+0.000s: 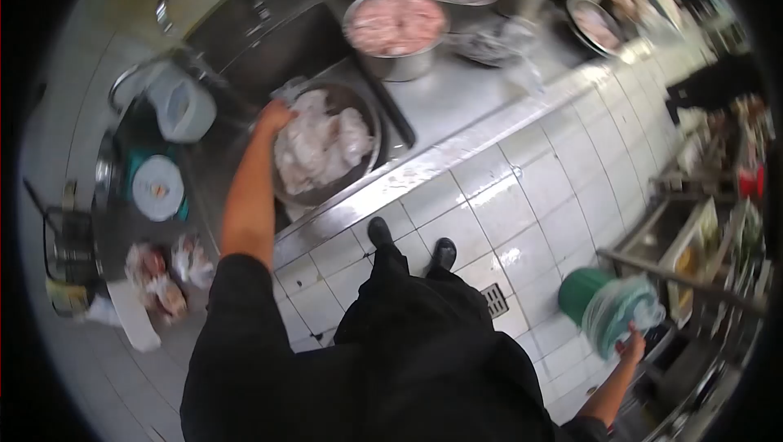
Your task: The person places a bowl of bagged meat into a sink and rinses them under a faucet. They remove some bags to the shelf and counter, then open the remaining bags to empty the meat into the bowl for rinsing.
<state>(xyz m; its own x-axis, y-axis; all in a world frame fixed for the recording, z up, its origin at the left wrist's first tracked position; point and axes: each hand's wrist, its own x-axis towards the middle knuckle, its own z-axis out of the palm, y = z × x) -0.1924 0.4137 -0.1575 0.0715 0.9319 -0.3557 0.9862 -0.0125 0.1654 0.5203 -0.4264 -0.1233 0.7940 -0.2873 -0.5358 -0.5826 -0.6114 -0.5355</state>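
Observation:
My left hand (279,117) reaches to the upper left rim of a round metal bowl (377,148), beside clear plastic; its fingers are blurred and partly hidden. In the bowl lie pale pieces that look like raw meat in plastic (318,144). The bowl sits at the front edge of the steel counter, by the sink. Far to the lower right, my right hand (630,347) is closed on the rim of a green bin (586,295), where a clear plastic liner (620,311) hangs over the edge.
A pot of pink meat (396,24) stands behind the bowl, with more metal bowls further right. A plastic jug (181,103) and a white plate (158,187) are on the left. The tiled floor has a drain (494,301). Shelves line the right side.

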